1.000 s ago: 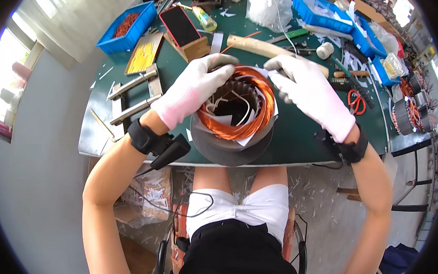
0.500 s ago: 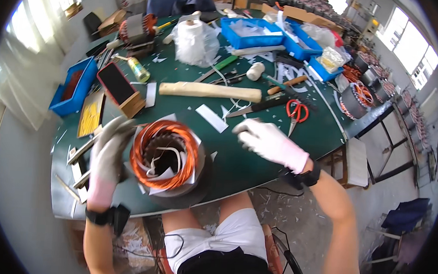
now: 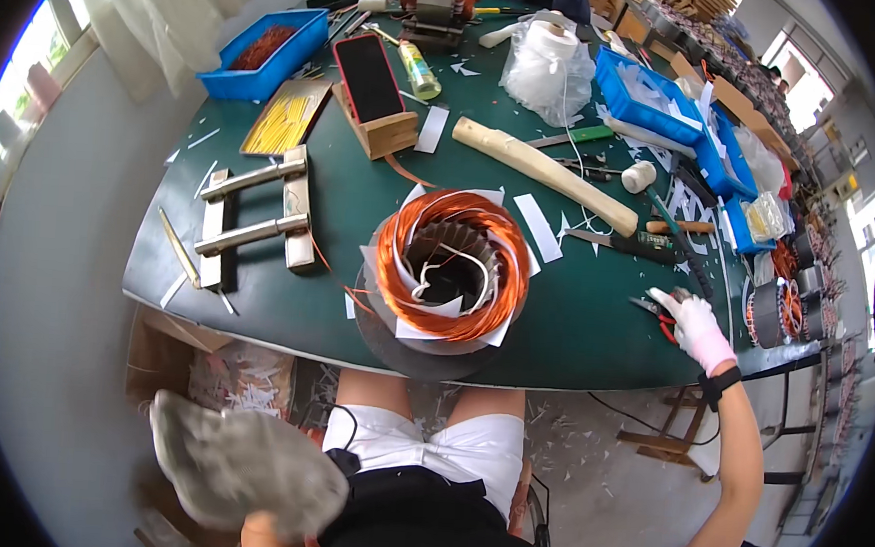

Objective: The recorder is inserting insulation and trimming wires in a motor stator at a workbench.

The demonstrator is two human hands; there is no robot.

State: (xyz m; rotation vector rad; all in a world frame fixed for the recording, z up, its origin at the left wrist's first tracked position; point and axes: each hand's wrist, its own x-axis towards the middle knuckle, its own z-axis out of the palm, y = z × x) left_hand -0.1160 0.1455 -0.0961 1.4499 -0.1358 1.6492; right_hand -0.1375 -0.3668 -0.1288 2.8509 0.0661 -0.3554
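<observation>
A stator (image 3: 517, 278) wound with orange copper wire stands upright at the table's near edge, on a round dark base. White paper pieces stick out around its winding, and a white cord lies inside its bore. Out to the right, my gloved right hand (image 3: 700, 330) has its fingers closed around red-handled scissors (image 3: 666, 331), partly hidden by the glove. My left hand (image 3: 245, 467), gloved with a grey palm, is off the table at the lower left, beside my lap. It is blurred, but its palm looks flat with nothing on it.
Left of the stator lies a frame of two metal bars (image 3: 249, 237). Behind are a phone on a wooden stand (image 3: 376, 134), a tray of yellow strips (image 3: 289, 119) and a blue bin (image 3: 265, 67). A wooden stick (image 3: 549, 175), knife (image 3: 625, 245) and white-headed mallet (image 3: 639, 176) lie right.
My left hand has left the stator's side and dropped below the table edge. My right hand has reached right and closed on the scissors. The view has turned left.
</observation>
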